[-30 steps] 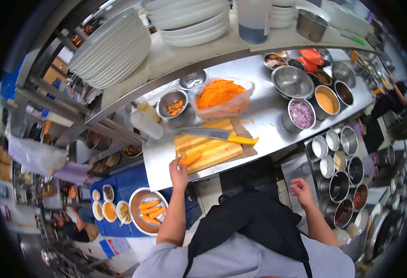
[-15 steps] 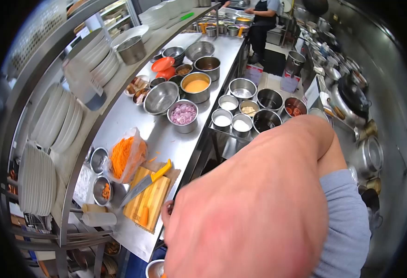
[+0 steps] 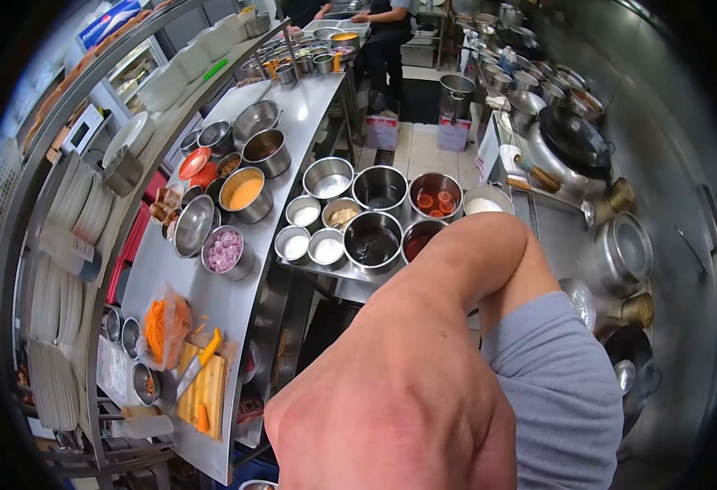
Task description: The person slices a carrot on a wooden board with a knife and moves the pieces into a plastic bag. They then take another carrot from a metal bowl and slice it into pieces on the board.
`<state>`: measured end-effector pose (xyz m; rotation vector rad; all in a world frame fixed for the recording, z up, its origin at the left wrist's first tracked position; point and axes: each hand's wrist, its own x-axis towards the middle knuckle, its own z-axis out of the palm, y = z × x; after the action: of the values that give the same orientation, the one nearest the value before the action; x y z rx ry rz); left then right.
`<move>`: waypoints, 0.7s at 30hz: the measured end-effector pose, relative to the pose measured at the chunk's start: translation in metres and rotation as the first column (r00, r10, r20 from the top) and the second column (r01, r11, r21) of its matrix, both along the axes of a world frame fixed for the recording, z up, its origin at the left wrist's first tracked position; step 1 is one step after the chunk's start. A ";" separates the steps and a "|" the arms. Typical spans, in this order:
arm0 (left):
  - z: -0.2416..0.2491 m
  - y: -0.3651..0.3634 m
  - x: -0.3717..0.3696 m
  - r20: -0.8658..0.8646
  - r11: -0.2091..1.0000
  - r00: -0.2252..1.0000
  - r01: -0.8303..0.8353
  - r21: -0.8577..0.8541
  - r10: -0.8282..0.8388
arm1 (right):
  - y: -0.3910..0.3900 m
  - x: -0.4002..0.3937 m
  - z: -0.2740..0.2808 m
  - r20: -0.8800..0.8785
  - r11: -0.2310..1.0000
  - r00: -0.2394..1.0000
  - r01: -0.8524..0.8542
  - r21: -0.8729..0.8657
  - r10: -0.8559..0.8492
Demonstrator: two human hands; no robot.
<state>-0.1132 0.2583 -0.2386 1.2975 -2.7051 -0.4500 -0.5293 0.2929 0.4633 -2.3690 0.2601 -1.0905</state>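
My right hand (image 3: 399,408) fills the lower middle, very close to the camera, with its back toward me. The elbow is bent forward, and a grey sleeve (image 3: 563,367) covers the upper arm. Its fingers are hidden, so whether it holds anything does not show. My left hand is out of view. Left of the hand, on the steel table (image 3: 285,151), lies a wooden cutting board (image 3: 205,392). On it rest a yellow-handled knife (image 3: 200,361) and a piece of carrot (image 3: 202,419). Beside the board stands a plastic bag of shredded carrot (image 3: 165,331).
Farther along the table are a pot of chopped red onion (image 3: 226,251), a pot of orange liquid (image 3: 246,194) and a tilted steel bowl (image 3: 198,226). A cart holds several pots, one with dark liquid (image 3: 372,239). Stacked plates (image 3: 51,384) line the left shelf. A person (image 3: 383,49) stands at the back.
The view has swung right, so the table and board appear farther left and more of the cart's pots show. My right hand stays close to the camera, a little lower in view.
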 end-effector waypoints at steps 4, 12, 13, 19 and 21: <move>0.021 0.024 -0.033 -0.059 0.990 0.995 -0.078 0.116 0.085 | 0.014 -0.050 -0.005 -0.005 0.999 1.000 0.020 -0.044 -0.021; 0.071 0.037 -0.037 -0.141 0.916 0.935 -0.273 0.295 0.324 | 0.026 -0.111 -0.001 0.014 0.984 1.000 0.008 -0.180 -0.006; 0.072 0.046 -0.037 -0.149 0.897 0.922 -0.296 0.328 0.358 | 0.026 -0.113 -0.003 0.013 0.982 1.000 0.004 -0.187 -0.001; 0.066 0.073 -0.006 0.028 0.751 0.791 -0.591 0.296 0.611 | 0.018 -0.097 -0.018 -0.011 0.979 0.999 -0.036 -0.201 0.034; 0.067 0.084 0.016 0.089 0.689 0.731 -0.671 0.273 0.677 | 0.015 -0.092 -0.025 -0.008 0.977 0.998 -0.061 -0.205 0.061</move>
<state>-0.0974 0.3426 -0.1719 2.2087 -1.9475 -0.7585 -0.6217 0.3077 0.4386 -2.5407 0.0776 -1.1336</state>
